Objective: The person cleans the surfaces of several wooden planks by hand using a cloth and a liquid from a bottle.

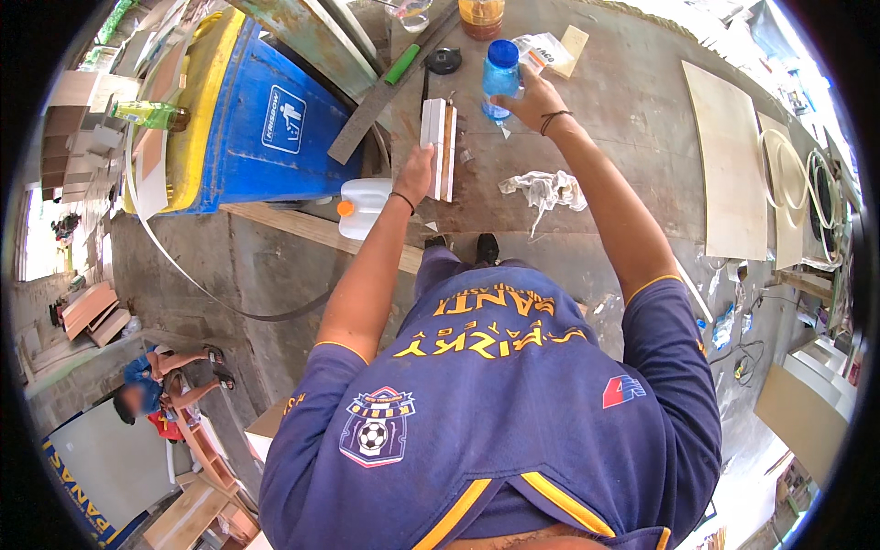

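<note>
My left hand (419, 171) is closed on the near left side of a narrow stack of white strips (438, 137) with a brown band along it. The stack lies lengthwise on the worktable (632, 137). Farther right, my right hand (539, 103) grips a clear blue plastic bottle (501, 81) with a darker blue lid, thumb on its near side and fingers on its right. A white packet (543, 50) lies just behind that hand. A crumpled white rag (543, 190) rests nearer me, below my right forearm.
A metal ruler (367, 115), green-handled tool (401, 64) and black tape measure (444, 60) lie left of the bottle. A jar of amber liquid (482, 18) stands behind. A white jug (365, 203) and blue bin (275, 128) are at left. A person (160, 376) sits lower left.
</note>
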Motion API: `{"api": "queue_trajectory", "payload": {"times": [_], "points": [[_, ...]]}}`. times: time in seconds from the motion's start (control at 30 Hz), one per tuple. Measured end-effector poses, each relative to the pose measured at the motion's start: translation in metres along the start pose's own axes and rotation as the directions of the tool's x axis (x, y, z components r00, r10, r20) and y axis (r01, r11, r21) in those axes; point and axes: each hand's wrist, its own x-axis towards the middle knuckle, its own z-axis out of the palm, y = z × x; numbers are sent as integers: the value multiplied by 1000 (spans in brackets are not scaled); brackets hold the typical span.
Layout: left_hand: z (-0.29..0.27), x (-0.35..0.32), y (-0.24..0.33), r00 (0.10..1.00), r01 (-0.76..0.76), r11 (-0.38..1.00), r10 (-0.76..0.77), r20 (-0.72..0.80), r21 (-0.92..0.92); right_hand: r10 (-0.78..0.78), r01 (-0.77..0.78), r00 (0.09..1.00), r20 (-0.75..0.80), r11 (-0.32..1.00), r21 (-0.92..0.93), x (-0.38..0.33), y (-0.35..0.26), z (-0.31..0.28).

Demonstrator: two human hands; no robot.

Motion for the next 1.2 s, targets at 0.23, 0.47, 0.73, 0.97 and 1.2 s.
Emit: {"api": "queue_trajectory", "payload": {"times": [0.23,0.47,0.73,0.97,1.2], "points": [[-2,-5,7,992,-125,982,126,2,141,16,108,932,361,941,-321,-80,30,19],[6,-8,11,961,-236,892,274,-45,386,-250,301,948,198,907,-296,-129,60,47],[7,-9,13,935,-280,884,340,-102,375,-357,384,917,-179,912,144,-59,-9,114],[11,-8,18,979,-50,996,63,-194,75,-374,365,925,62,923,125,-84,2,144],[8,-9,37,980,-16,999,26,-197,51,-387,387,922,-10,921,43,-61,7,130]]}}
